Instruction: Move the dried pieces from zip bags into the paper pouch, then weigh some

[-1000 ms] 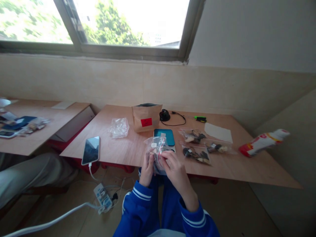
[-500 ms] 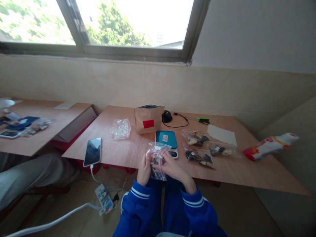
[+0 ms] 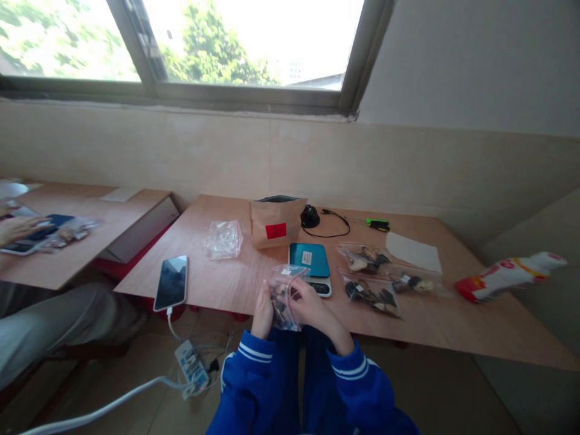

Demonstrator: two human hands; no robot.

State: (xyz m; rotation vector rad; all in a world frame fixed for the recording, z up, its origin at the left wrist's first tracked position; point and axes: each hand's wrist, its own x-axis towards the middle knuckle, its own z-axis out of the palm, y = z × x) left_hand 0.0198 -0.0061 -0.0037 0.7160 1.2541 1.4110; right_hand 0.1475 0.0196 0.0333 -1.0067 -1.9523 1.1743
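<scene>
Between my hands, just over the table's front edge, is a clear zip-lock bag [image 3: 281, 309] with a red seal strip and dark and pale pieces inside. My left hand [image 3: 263, 311] grips its left side. At the seal on the right, my right hand [image 3: 312, 305] has its fingers closed on the bag. Right behind the bag sits a kitchen scale [image 3: 312, 261] with a blue top, its display partly in view. To the right lie more filled zip-lock bags [image 3: 371, 294], holding similar dark and light pieces that are too small to name exactly.
A brown paper pouch [image 3: 276, 223] stands open behind the scale. Empty clear bags [image 3: 224, 240] and a phone [image 3: 171, 283] on a cable lie left. Farther right are a screwdriver [image 3: 377, 224], white paper [image 3: 414, 251] and a bottle [image 3: 510, 277]. A co-worker's hand [image 3: 20, 231] is at the left table.
My right hand has shifted slightly along the seal, and the bag has turned a little. The view has moved slightly. A co-worker's hand has come in over the left table's scale.
</scene>
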